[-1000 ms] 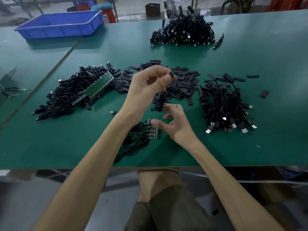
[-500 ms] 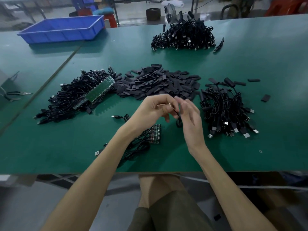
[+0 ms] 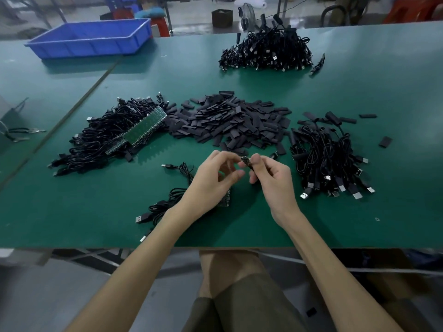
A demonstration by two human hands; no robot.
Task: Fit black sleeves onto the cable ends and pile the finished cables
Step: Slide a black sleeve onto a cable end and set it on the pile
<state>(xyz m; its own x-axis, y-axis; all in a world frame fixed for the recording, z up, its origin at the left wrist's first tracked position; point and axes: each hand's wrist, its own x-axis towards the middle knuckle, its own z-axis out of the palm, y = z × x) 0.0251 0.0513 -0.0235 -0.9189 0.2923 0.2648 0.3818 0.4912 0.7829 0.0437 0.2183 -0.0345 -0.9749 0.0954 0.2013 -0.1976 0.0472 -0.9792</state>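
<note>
On the left a big cable tangle (image 3: 107,137) looks unsleeved, so plenty remains. The left hand (image 3: 213,178) curls toward the cable end (image 3: 245,161); whether it pinches a sleeve I cannot tell. The right hand (image 3: 271,176) pinches that end just above the table, in front of the sleeve heap (image 3: 230,123). Further right, 1 sleeved pile (image 3: 328,154) looks finished. The join itself is too small to read.

**Sleeves and cables on the green top**

Flat black sleeves (image 3: 230,123) heaped centrally. Tangled black cables in three lots: left pile (image 3: 107,137) with green boards still attached, right pile (image 3: 326,154) showing USB plugs, far pile (image 3: 266,53) behind. One cable end (image 3: 245,161) held up just before the sleeves.
</note>
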